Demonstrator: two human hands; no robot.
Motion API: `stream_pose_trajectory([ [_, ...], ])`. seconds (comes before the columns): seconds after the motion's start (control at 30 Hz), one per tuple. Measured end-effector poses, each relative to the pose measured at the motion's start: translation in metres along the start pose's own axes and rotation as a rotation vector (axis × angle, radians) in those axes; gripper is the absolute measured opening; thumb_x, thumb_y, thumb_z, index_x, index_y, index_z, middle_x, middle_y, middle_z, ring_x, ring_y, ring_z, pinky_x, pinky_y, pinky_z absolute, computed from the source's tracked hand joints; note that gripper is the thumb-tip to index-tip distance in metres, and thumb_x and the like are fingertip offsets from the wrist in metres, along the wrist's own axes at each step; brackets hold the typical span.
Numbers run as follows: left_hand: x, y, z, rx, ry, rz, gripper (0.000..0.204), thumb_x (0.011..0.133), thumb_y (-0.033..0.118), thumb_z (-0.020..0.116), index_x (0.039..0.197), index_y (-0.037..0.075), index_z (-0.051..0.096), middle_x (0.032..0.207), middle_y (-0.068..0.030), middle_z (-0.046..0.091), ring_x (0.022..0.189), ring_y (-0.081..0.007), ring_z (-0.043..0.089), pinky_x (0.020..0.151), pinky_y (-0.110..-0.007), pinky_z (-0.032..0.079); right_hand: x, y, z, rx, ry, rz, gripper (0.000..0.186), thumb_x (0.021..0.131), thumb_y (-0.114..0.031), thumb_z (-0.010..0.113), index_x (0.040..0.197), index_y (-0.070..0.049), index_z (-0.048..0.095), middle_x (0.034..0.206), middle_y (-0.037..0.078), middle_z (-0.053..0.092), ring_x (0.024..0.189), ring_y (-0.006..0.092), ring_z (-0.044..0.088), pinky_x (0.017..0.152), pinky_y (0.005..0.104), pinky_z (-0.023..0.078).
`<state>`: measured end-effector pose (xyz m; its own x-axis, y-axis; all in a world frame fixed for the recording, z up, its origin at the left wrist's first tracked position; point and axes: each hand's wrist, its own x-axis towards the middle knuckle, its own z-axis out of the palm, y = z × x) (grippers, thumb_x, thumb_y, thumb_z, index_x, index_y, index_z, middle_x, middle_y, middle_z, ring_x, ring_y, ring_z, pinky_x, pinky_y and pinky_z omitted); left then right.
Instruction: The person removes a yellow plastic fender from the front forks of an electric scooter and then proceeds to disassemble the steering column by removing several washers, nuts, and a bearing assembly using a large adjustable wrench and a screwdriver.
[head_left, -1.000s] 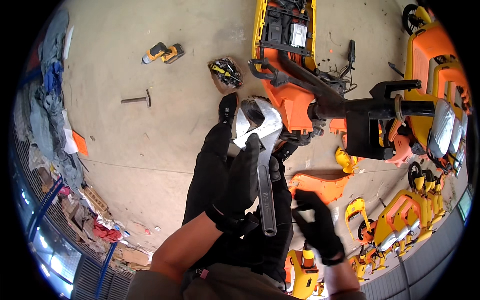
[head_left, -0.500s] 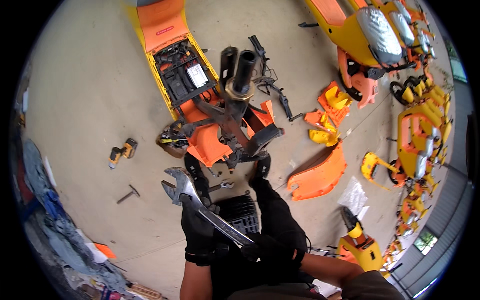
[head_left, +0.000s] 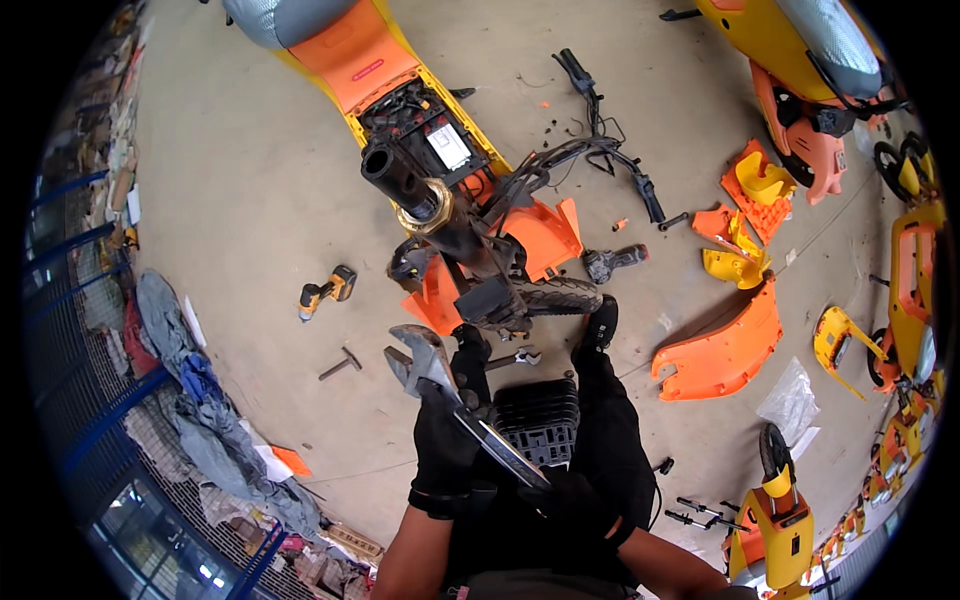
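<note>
A large silver adjustable wrench (head_left: pixel 428 362) slants across my lap, its jaws toward the scooter. My left hand (head_left: pixel 443 445), in a black glove, is closed around the handle just below the jaws. Near the handle's lower end my right hand (head_left: pixel 568 498), also black-gloved, is closed on it, its fingers partly hidden against dark clothing. Ahead of the wrench stands the scooter's black steering tube (head_left: pixel 400 180) with a brass-coloured nut (head_left: pixel 430 207) around it. Below the tube are orange panels (head_left: pixel 545 235) and a tyre (head_left: pixel 560 297). Wrench and nut are apart.
A yellow drill (head_left: pixel 328 291) and a T-shaped tool (head_left: pixel 340 364) lie at left. A smaller wrench (head_left: pixel 520 357) and a black crate (head_left: pixel 537 418) are between my legs. Detached handlebars (head_left: pixel 620 160), a dark power tool (head_left: pixel 615 262) and an orange panel (head_left: pixel 722 350) lie rightward.
The view has swung left, so floor items sit further right. The steering tube now leans left in the picture, and the tyre and dark power tool show. Both hands still hold the wrench.
</note>
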<state>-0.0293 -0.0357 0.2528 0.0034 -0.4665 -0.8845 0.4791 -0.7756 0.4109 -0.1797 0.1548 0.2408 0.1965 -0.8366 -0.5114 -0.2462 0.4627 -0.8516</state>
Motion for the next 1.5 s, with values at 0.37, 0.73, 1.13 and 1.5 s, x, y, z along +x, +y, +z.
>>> stream_pose_trajectory([
  [0.37,0.007,-0.020,0.011,-0.059,0.089,-0.026,0.068,0.100,0.068,0.042,0.117,0.005,0.059,0.083,-0.0047,0.061,0.073,-0.0207,0.059,0.076,-0.038,0.050,0.000,0.010,-0.050,-0.153,-0.067,-0.150,0.030,0.095,-0.032,0.070,0.112,-0.008,0.070,0.093,0.016,0.069,0.071,0.0321,0.069,0.059,0.0423,0.054],
  [0.73,-0.006,-0.036,0.037,-0.092,0.201,-0.028,0.057,0.107,0.059,0.035,0.118,0.007,0.053,0.090,-0.0067,0.060,0.085,-0.0244,0.064,0.088,-0.046,0.056,-0.010,0.035,-0.080,-0.074,-0.178,-0.144,0.017,0.095,-0.027,0.071,0.102,-0.012,0.072,0.084,0.012,0.066,0.068,0.0280,0.065,0.058,0.0380,0.049],
  [1.13,0.030,-0.023,-0.061,0.191,0.067,0.190,0.051,0.106,0.053,0.045,0.113,0.004,0.057,0.093,-0.0097,0.063,0.087,-0.0236,0.067,0.088,-0.045,0.057,0.043,-0.026,-0.026,0.306,-0.330,0.459,0.017,0.095,-0.020,0.069,0.090,-0.004,0.063,0.070,-0.001,0.058,0.061,0.0054,0.053,0.055,0.0259,0.043],
  [1.5,0.109,0.034,-0.223,0.232,0.104,0.103,0.051,0.103,0.051,0.055,0.107,0.001,0.062,0.089,-0.0099,0.067,0.080,-0.0236,0.069,0.078,-0.038,0.059,0.159,-0.019,0.151,-0.042,-0.344,0.640,0.043,0.090,-0.023,0.072,0.126,-0.003,0.059,0.088,0.016,0.071,0.071,0.0251,0.071,0.065,0.0382,0.055],
])
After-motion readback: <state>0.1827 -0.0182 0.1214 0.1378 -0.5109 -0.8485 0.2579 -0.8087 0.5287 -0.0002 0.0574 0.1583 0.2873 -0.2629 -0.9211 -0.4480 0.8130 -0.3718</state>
